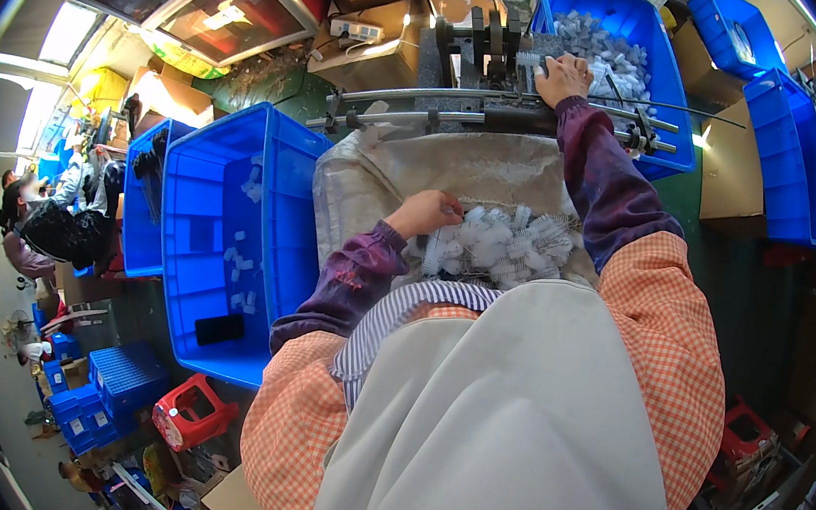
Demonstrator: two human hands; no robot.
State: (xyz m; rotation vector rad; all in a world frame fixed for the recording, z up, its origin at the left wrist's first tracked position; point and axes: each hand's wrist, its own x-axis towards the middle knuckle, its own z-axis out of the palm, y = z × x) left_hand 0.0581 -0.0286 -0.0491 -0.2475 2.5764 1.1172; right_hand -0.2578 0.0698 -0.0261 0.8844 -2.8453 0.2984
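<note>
Two hands there were, one left hand point(425, 214), one right hand point(563, 79)! I counted five large blue bins point(288, 231) close by, one flat black slab point(218, 329), one red stool point(170, 421) at left, one machine point(493, 47), and heaped white pieces point(504, 248) beyond counting!

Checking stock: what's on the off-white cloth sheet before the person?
On the off-white cloth sheet lies a heap of small whitish pieces, some bristly; the left hand is at its left edge. What heap and hand cover is hidden.
</note>
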